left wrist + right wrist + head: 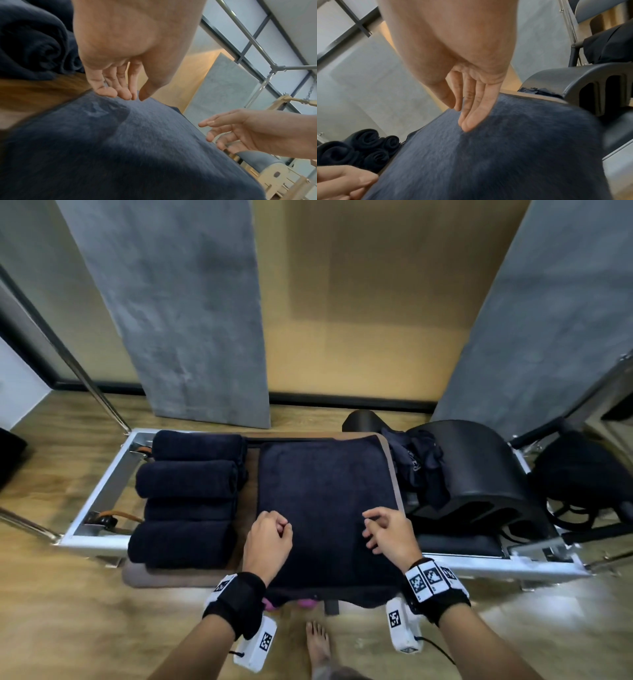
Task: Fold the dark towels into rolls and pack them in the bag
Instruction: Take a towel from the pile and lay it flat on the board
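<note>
Rolling risk: flat towel (325, 508) on worktop (251, 470) may roll skewed if hands start unevenly
Left hand (269, 537): fingers (109, 92) curled, touching cloth; grip unclear
Right hand (388, 534): relaxed, holding nothing
Rolled towels (188, 494): left; could be nudged

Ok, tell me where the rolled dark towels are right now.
In the head view, the stack of rolled dark terry towels sits left of the flat dark towel, on the padded brown bench, just beyond the left hand.
</note>
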Action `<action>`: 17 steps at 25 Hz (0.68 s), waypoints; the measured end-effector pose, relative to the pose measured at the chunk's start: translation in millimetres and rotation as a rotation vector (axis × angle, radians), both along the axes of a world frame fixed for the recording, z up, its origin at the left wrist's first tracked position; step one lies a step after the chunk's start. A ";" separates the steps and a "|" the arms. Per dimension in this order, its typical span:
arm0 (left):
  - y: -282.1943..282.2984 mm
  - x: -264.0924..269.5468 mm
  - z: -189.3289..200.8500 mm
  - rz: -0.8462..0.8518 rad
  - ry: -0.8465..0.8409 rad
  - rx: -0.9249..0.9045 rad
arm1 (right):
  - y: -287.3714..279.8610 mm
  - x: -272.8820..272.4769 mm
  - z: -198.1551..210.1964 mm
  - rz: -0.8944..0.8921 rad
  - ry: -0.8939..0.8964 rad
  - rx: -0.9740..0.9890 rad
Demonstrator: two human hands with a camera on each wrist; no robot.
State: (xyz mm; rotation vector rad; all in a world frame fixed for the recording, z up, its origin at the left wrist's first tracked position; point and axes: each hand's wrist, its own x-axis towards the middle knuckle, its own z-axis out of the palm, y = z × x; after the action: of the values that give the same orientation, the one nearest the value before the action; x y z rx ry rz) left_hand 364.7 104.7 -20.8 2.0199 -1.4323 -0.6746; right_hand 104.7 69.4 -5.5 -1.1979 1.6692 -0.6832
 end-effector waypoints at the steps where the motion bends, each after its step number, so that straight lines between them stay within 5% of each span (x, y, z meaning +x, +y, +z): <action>1: 15.2 1.5 1.8 -0.005 -0.028 0.015 | 14.8 -4.7 -0.3 -0.008 0.052 -0.010; 8: 87.2 14.6 0.6 -0.030 -0.173 0.104 | 84.5 -41.6 -12.9 -0.101 0.509 0.078; 17: 79.9 15.3 -0.5 -0.100 -0.182 -0.001 | 65.1 -35.5 -7.0 -0.026 0.425 0.077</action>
State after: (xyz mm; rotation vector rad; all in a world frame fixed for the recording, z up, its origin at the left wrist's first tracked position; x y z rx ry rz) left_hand 380.0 184.5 -21.3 2.0636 -1.6470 -0.5419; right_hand 69.2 134.5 -12.5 -1.3317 2.0425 -0.3904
